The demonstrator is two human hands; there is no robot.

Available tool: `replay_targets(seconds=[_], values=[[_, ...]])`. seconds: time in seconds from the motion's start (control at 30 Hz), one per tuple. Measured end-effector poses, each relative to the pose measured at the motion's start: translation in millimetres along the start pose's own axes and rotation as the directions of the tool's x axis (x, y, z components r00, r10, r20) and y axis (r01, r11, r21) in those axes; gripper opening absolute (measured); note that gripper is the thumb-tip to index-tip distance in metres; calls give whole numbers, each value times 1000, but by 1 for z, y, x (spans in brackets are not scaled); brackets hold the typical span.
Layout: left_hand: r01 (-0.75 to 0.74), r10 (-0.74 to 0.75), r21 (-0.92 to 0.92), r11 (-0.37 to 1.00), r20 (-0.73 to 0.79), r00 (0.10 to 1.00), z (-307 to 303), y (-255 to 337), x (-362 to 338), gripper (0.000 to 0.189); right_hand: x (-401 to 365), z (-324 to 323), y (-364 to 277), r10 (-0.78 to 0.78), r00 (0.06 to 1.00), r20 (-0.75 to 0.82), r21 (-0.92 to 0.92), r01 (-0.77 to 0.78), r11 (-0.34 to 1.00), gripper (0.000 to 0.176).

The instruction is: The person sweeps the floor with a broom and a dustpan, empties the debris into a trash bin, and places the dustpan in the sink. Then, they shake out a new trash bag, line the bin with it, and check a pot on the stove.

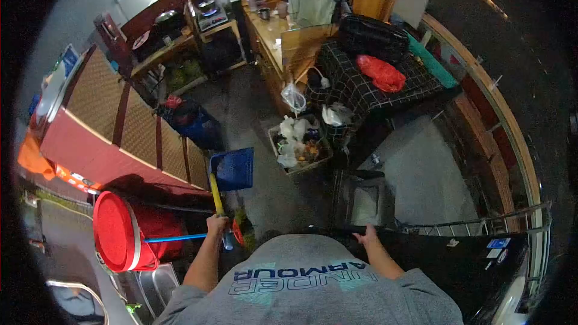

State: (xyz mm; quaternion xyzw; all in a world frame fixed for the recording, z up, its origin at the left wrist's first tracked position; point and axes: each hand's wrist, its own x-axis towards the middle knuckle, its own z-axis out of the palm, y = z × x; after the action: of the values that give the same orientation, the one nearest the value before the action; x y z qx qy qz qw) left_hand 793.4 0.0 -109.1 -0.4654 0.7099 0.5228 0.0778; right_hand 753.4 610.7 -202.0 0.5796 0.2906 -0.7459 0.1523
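My left hand [218, 224] is closed around the yellow handle of a long-handled dustpan [232, 170]. Its blue pan points away from me, beside the woven-panel cabinet [135, 126]. My right hand [366, 236] rests at the edge of a dark, glossy surface [430, 256], thumb and fingers apart, holding nothing I can see. Ahead on the floor stands a bin [308, 164] filled with crumpled plastic bags and litter. Close to my left forearm is a red bucket [114, 232], with a thin blue stick [176, 238] running from it towards my left hand.
A table with a checked cloth [343, 75] carries a black bag [374, 37] and a red plastic bag [381, 73]. A wooden desk [268, 30] and a stove [209, 12] stand at the back. Grey floor [235, 105] runs between the furniture. A metal ladder [469, 227] lies at the right.
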Motion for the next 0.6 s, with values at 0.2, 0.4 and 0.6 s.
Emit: replay_targets(seconds=[0.2, 0.4, 0.6], values=[[-257, 255, -68, 964, -38, 966, -4, 13, 65, 8, -2, -4, 7, 48, 963, -264, 107, -20, 994, 49], [147, -25, -388, 910, 302, 953, -4, 93, 129, 4, 0, -26, 27, 167, 971, -168, 255, -121, 959, 66], [292, -149, -245, 925, 471, 869, 33, 137, 250, 10, 41, -45, 61, -189, 977, -100, -55, 185, 981, 50]])
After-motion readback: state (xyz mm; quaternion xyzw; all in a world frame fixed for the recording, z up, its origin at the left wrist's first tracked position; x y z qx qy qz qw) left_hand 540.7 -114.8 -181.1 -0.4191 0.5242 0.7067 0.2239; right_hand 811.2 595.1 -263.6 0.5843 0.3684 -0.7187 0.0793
